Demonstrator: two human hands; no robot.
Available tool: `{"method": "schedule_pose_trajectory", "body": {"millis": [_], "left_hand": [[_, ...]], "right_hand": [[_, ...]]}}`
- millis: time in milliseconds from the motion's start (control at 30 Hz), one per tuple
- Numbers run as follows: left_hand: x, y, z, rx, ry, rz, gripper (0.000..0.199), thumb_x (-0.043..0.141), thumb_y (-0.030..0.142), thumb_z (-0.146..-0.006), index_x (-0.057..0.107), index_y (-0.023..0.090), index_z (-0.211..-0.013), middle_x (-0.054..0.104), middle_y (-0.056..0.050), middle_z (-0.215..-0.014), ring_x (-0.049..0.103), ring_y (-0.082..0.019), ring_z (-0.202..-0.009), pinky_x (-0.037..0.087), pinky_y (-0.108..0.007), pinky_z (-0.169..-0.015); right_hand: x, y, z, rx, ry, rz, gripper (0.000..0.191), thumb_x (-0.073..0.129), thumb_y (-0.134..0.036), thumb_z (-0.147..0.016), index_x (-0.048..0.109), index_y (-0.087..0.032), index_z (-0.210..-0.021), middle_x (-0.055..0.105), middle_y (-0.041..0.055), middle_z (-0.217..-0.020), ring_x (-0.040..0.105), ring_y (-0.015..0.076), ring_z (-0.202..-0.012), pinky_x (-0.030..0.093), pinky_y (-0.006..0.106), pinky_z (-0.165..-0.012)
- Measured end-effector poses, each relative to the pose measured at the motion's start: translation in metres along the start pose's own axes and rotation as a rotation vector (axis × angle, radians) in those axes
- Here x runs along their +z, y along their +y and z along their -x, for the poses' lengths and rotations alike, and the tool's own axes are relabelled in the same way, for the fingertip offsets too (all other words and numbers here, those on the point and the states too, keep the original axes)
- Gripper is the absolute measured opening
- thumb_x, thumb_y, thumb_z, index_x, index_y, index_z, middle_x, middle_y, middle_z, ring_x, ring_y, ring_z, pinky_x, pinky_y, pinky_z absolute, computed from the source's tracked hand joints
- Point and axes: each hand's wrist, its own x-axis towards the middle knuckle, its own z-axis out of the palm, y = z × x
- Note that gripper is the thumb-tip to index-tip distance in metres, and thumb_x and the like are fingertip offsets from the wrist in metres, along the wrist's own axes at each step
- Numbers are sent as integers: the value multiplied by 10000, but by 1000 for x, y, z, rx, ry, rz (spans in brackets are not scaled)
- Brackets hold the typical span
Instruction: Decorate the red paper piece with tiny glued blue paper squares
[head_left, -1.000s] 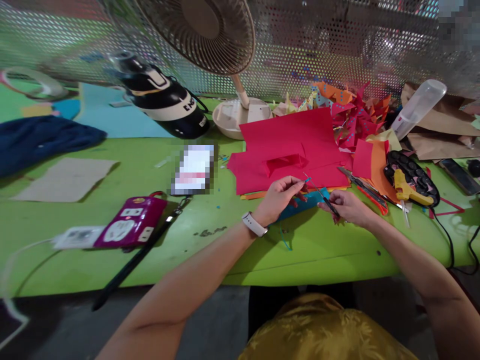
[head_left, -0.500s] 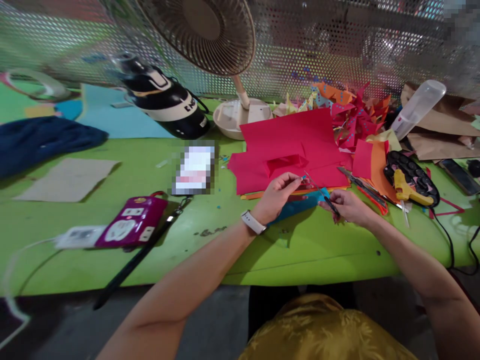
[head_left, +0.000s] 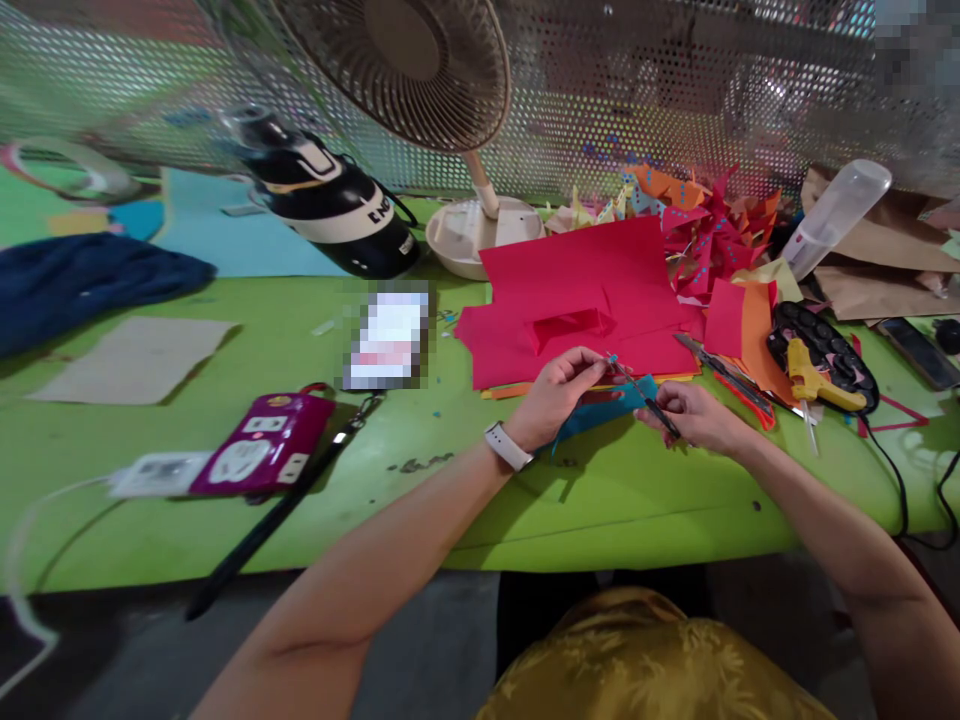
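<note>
1 head-worn camera faced forward and down from above the torso (head_left: 645,665), which sat nearest, at the lower edge. The left hand (head_left: 559,400) and right hand (head_left: 690,418) lay at mid-range, right of centre, over the tabletop (head_left: 450,500); the perforated panel (head_left: 585,110) bounded the far side.

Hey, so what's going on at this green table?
Someone's left hand pinches a small blue piece, while the right hand holds a slim dark-handled tool, its tip close to that piece. Red paper lies just beyond them, and a yellow glue gun rests on a black tray off to the right.
</note>
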Motion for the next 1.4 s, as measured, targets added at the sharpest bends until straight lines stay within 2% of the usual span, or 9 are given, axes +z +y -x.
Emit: {"method": "schedule_pose_trajectory", "body": {"millis": [433,1000,1200,1267,1400], "left_hand": [[-1,-1,-1,4,-33,-4,290,744,387,-727,576,168,-817,726,-41,-865,694,-196,-875,505,-406,-923],[-2,0,-1,9,-41,-2,281,739,366,-729,559,166,-809,725,-36,-852,696,-177,-852,509,-379,-914],[-1,4,-1,4,17,-83,301,726,416,-722,578,166,-799,704,-35,-852,675,-183,-866,559,-324,-763],[-2,7,-1,-19,39,-127,310,719,435,-721,579,167,-791,690,-28,-813,672,-162,-760,557,-289,-663],[-3,10,-2,-49,45,-204,295,735,405,-703,586,164,-786,656,7,-696,588,-87,-513,475,-214,-507]], "right_hand": [[1,3,-1,-37,-16,-10,481,741,-582,-630,450,-200,-656,502,-69,-464,496,74,-401,347,186,-379],[2,3,-1,-22,3,-22,491,754,-581,-614,448,-201,-668,501,-71,-474,518,79,-412,373,191,-391],[1,3,-4,1,32,-29,475,761,-559,-603,449,-205,-662,491,-80,-453,505,73,-391,352,183,-369],[0,3,-4,12,49,-24,460,757,-546,-611,454,-206,-673,503,-76,-453,503,75,-389,353,187,-369],[-2,4,-6,23,69,-16,459,759,-535,-612,448,-205,-680,522,-68,-455,502,78,-384,352,191,-366]]}}
